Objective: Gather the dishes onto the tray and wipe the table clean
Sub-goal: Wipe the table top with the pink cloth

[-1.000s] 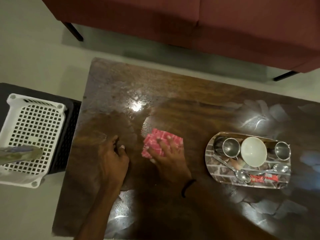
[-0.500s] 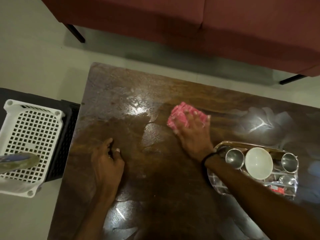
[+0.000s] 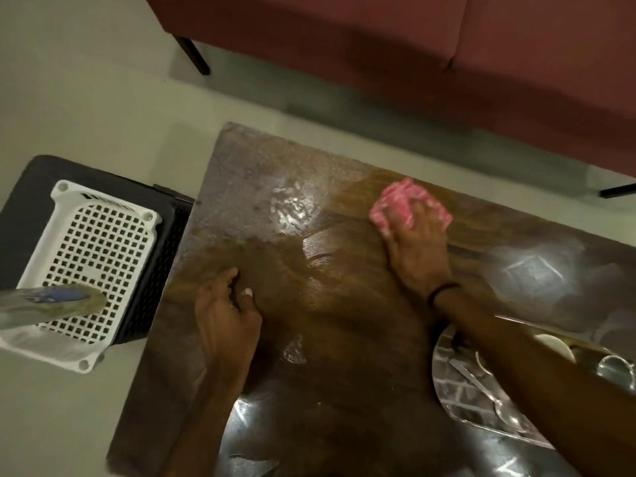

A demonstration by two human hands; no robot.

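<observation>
My right hand (image 3: 418,247) presses a bunched pink cloth (image 3: 395,204) onto the dark wooden table (image 3: 337,339) near its far edge. Wet streaks shine on the wood left of the cloth. My left hand (image 3: 223,315) rests on the table's left part, fingers curled, nothing in it. The steel tray (image 3: 457,387) lies at the right, partly hidden under my right forearm; on it I see a spoon (image 3: 481,387), a white bowl (image 3: 557,346) and a steel cup (image 3: 616,368).
A white perforated basket (image 3: 93,256) stands on a black stool left of the table, with a blurred blue-green object (image 3: 51,301) above its near corner. A red sofa (image 3: 447,56) on black legs runs along the far side. Pale floor surrounds the table.
My right hand has swept the pink cloth from the table's middle away to the far right. My left hand stayed in place. The camera view shifted, pushing the tray to the frame's right edge.
</observation>
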